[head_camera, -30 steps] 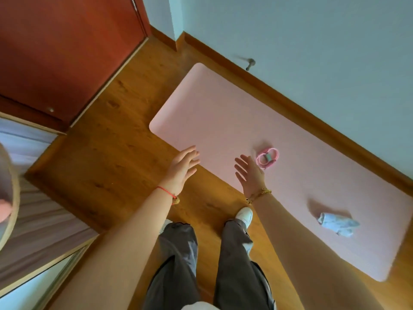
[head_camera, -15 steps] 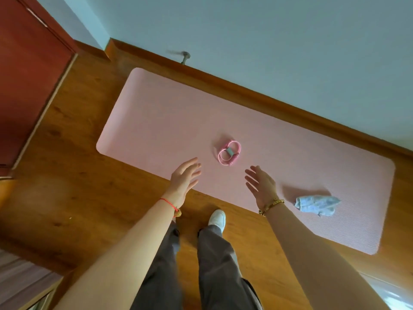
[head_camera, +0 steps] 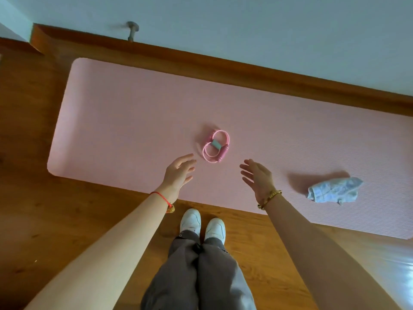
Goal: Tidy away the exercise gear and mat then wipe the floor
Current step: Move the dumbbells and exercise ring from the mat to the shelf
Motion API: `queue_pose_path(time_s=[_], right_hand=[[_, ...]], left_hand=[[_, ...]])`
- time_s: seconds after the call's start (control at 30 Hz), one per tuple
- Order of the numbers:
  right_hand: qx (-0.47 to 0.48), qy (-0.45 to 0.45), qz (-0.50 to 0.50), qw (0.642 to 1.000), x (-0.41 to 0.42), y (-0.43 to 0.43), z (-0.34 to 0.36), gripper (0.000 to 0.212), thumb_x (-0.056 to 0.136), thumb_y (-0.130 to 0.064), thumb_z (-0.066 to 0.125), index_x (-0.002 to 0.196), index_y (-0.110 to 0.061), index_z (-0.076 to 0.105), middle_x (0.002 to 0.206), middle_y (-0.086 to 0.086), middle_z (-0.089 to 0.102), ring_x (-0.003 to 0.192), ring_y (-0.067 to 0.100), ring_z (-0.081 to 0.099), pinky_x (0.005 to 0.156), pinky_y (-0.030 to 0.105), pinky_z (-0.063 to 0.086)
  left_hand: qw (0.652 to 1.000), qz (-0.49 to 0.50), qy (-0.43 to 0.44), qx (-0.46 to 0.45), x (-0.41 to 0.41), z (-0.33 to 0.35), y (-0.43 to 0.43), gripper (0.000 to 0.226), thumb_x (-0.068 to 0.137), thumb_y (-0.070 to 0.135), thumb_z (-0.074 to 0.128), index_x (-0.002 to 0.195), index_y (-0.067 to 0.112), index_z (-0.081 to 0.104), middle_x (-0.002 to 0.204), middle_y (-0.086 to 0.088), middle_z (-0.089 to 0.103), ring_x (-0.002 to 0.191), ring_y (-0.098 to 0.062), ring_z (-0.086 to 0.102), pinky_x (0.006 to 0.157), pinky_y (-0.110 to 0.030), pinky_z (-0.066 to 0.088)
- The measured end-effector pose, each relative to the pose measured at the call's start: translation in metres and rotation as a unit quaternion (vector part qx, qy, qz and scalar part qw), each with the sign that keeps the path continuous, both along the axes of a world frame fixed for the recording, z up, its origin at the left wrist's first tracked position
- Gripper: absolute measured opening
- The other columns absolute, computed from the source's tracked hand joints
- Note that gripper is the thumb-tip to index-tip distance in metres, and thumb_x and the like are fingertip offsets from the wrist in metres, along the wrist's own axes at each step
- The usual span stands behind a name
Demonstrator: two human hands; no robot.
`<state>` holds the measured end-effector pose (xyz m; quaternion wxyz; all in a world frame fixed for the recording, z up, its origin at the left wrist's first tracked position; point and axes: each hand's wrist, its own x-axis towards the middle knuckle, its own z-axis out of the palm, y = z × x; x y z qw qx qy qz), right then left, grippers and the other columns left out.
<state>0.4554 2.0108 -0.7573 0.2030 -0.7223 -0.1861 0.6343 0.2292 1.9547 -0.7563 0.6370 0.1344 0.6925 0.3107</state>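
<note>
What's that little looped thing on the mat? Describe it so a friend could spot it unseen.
Find the long pink mat along the wooden skirting board. Near its middle, just beyond the left hand and right hand, lies a resistance band. Unlike the crumpled pale cloth to its right, it is two pink loops joined by a grey-green sleeve.

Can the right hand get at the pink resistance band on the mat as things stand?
Probably yes. The right hand is open and aimed at the pink resistance band, with only bare mat between them. The cloth lies off to its other side. How far the person must bend, I cannot tell.
</note>
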Motion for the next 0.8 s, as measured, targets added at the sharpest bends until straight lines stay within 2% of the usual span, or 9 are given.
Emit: queue_pose_path(time_s=[0.2,0.33,0.47,0.5,0.57,0.67,0.77,0.8], right_hand=[[0.004,0.001,0.020,1.000,-0.003,0.026,-0.103,0.033,0.098,-0.030,0.057,0.121,-0.006,0.062,0.118,0.009,0.067,0.111,0.025,0.062,0.099,0.039,0.051],[0.007,0.001,0.045,0.999,-0.017,0.048,-0.174,0.039,0.097,-0.030,0.059,0.127,-0.006,0.057,0.117,0.009,0.064,0.103,0.023,0.061,0.098,0.040,0.052],[0.006,-0.036,0.101,0.994,-0.034,0.063,-0.242,0.054,0.092,-0.029,0.066,0.136,-0.007,0.045,0.123,0.011,0.057,0.103,0.023,0.056,0.100,0.044,0.049],[0.008,-0.054,0.117,0.992,-0.038,0.065,-0.258,0.059,0.090,-0.029,0.068,0.138,-0.007,0.042,0.126,0.012,0.056,0.103,0.023,0.055,0.097,0.043,0.050],[0.019,-0.101,0.153,0.983,-0.045,0.067,-0.286,0.065,0.086,-0.027,0.072,0.138,-0.007,0.039,0.131,0.014,0.052,0.103,0.023,0.054,0.085,0.035,0.045],[0.069,-0.180,0.177,0.965,-0.054,0.064,-0.316,0.064,0.079,-0.018,0.076,0.130,-0.002,0.039,0.127,0.015,0.046,0.109,0.030,0.052,0.085,0.033,0.042],[0.102,-0.231,0.183,0.950,-0.063,0.065,-0.335,0.059,0.073,-0.014,0.075,0.118,-0.001,0.038,0.118,0.015,0.044,0.111,0.037,0.050,0.096,0.043,0.043],[0.102,-0.239,0.186,0.948,-0.065,0.067,-0.339,0.060,0.071,-0.015,0.075,0.115,-0.001,0.037,0.118,0.017,0.044,0.110,0.038,0.050,0.097,0.045,0.044]], left_hand=[[0.997,-0.046,0.048,-0.037,0.000,-0.099,0.031,0.039,0.100,0.023,0.058,0.139,0.017,0.052,0.137,-0.005,0.054,0.128,-0.023,0.052,0.102,-0.035,0.048],[0.991,-0.097,0.073,-0.052,-0.003,-0.170,0.056,0.043,0.098,0.022,0.060,0.140,0.017,0.051,0.134,-0.003,0.055,0.118,-0.018,0.053,0.095,-0.032,0.047],[0.984,-0.140,0.099,-0.052,-0.008,-0.238,0.074,0.061,0.089,0.035,0.067,0.144,0.021,0.046,0.140,-0.001,0.054,0.127,-0.020,0.053,0.108,-0.042,0.045],[0.983,-0.144,0.104,-0.054,-0.008,-0.253,0.077,0.064,0.086,0.037,0.068,0.144,0.023,0.045,0.141,0.000,0.053,0.129,-0.021,0.052,0.110,-0.045,0.044],[0.983,-0.137,0.114,-0.050,-0.008,-0.284,0.082,0.058,0.087,0.033,0.069,0.140,0.025,0.049,0.140,0.001,0.055,0.130,-0.020,0.052,0.110,-0.047,0.044],[0.984,-0.116,0.131,-0.024,0.000,-0.314,0.088,0.047,0.087,0.022,0.072,0.132,0.024,0.056,0.127,0.002,0.061,0.118,-0.019,0.058,0.102,-0.039,0.050],[0.979,-0.105,0.177,0.009,0.010,-0.327,0.094,0.050,0.086,0.007,0.071,0.134,0.012,0.055,0.114,0.000,0.063,0.099,-0.016,0.059,0.079,-0.018,0.048],[0.976,-0.100,0.192,0.016,0.012,-0.329,0.095,0.050,0.085,0.005,0.072,0.132,0.010,0.055,0.112,-0.001,0.063,0.094,-0.015,0.058,0.074,-0.016,0.046]])
